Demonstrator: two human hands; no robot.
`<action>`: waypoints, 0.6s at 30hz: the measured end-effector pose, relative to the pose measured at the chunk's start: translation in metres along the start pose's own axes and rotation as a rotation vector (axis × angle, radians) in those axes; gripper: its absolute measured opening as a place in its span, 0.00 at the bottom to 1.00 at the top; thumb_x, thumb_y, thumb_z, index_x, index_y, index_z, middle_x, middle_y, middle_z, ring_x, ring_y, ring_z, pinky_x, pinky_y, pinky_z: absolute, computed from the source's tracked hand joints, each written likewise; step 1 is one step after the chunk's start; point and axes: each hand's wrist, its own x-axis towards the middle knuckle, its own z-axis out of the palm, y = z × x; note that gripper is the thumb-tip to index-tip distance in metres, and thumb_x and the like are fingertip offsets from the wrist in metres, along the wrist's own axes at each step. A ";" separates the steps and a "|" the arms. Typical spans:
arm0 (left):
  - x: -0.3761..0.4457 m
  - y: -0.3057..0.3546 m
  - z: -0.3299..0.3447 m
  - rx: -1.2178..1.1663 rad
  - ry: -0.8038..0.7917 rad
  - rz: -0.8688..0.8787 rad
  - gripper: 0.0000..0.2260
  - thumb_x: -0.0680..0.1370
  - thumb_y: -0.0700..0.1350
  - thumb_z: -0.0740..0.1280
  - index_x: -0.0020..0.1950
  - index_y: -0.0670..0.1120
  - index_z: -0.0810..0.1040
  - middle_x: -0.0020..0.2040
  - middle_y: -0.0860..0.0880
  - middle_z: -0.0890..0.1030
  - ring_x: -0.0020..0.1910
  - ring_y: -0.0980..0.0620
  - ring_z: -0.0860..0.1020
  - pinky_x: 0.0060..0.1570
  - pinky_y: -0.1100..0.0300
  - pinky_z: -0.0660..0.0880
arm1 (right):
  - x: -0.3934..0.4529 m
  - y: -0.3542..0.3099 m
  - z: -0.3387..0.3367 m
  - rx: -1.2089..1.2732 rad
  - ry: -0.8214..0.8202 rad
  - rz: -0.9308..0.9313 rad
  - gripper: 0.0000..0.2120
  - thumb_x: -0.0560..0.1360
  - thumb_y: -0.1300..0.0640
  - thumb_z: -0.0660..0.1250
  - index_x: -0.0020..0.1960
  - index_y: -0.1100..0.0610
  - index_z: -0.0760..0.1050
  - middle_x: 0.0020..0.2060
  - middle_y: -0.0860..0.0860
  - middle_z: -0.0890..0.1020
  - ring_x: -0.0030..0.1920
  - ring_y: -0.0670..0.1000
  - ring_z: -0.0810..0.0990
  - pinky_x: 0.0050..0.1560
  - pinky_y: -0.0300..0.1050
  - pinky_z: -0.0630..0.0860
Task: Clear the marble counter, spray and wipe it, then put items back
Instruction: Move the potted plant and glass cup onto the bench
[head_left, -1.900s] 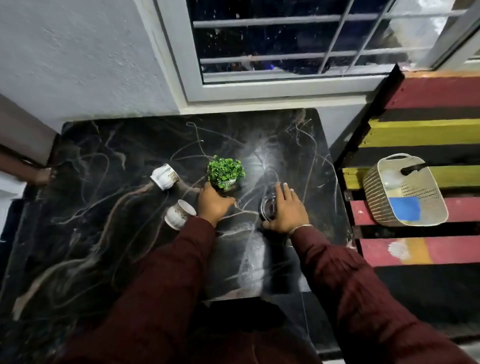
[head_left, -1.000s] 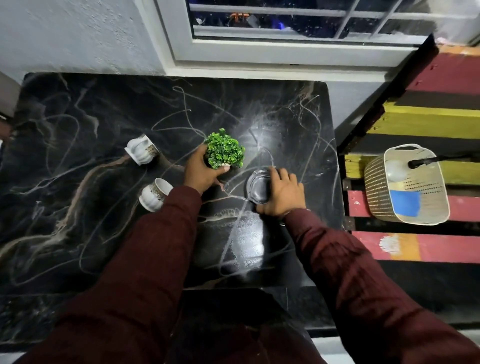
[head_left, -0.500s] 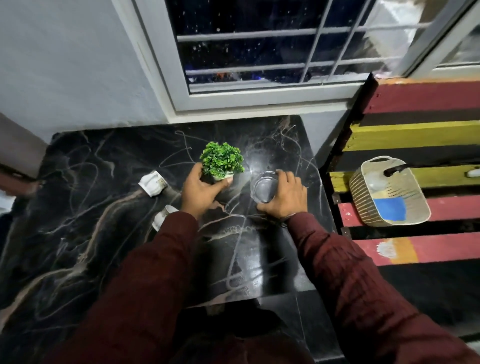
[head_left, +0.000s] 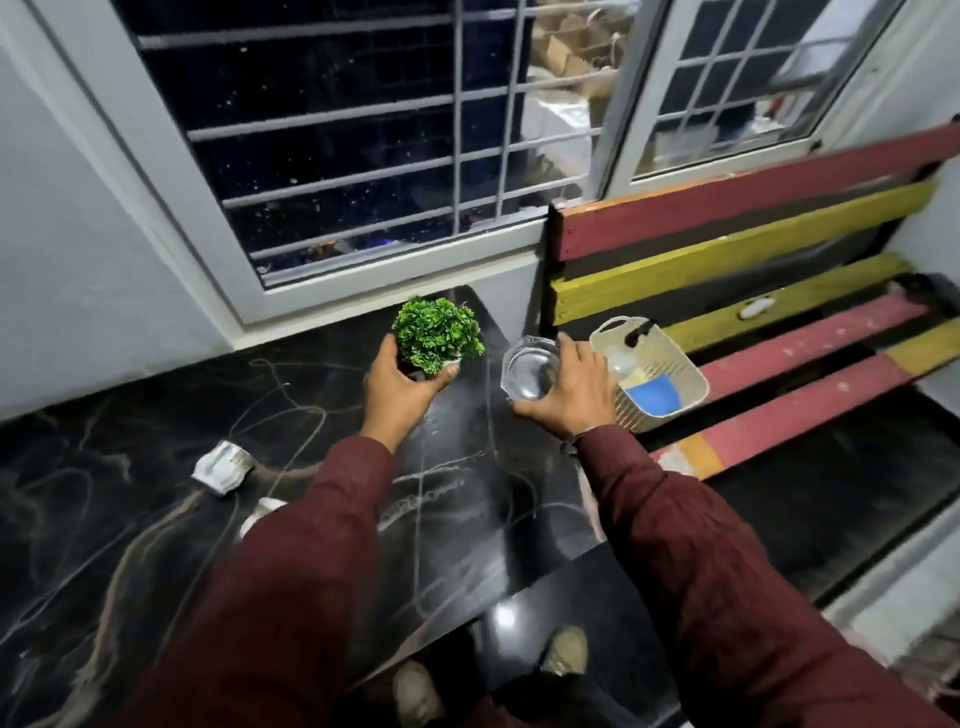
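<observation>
The small plant (head_left: 436, 332) is grasped by the left hand (head_left: 397, 387) and a glass dish (head_left: 530, 369) by the right hand (head_left: 569, 389), both above the marble counter's (head_left: 130, 519) far right corner. Clearing seems only begun: two cups (head_left: 223, 467) are left lying there, and spraying and wiping are not yet done.

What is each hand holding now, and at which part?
The left hand holds the small green plant by its pot, from below. The right hand grips the glass dish at its right rim.

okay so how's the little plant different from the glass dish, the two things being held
The plant is opaque, bushy green in a small pot; the glass dish is clear and empty. The plant stands upright, the dish is tilted toward the camera. The left hand holds the plant, the right hand the dish. Both look lifted.
</observation>
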 end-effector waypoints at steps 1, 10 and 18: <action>0.000 0.007 0.011 0.003 -0.022 0.008 0.29 0.69 0.43 0.82 0.66 0.47 0.74 0.54 0.57 0.81 0.52 0.63 0.79 0.55 0.71 0.73 | 0.000 0.010 -0.006 0.014 0.004 0.032 0.54 0.54 0.34 0.74 0.72 0.56 0.60 0.62 0.53 0.71 0.63 0.57 0.67 0.60 0.56 0.67; -0.009 0.070 0.181 -0.014 -0.202 0.081 0.30 0.69 0.49 0.81 0.69 0.48 0.76 0.62 0.52 0.82 0.62 0.53 0.79 0.66 0.54 0.75 | 0.012 0.169 -0.071 -0.006 0.104 0.183 0.48 0.54 0.32 0.71 0.67 0.53 0.65 0.61 0.52 0.71 0.62 0.57 0.68 0.60 0.55 0.67; -0.012 0.099 0.350 -0.013 -0.237 -0.013 0.37 0.61 0.60 0.82 0.66 0.50 0.77 0.59 0.52 0.84 0.58 0.51 0.82 0.63 0.46 0.78 | 0.025 0.329 -0.131 -0.049 0.120 0.303 0.46 0.52 0.34 0.71 0.65 0.51 0.66 0.57 0.51 0.73 0.58 0.58 0.70 0.55 0.54 0.68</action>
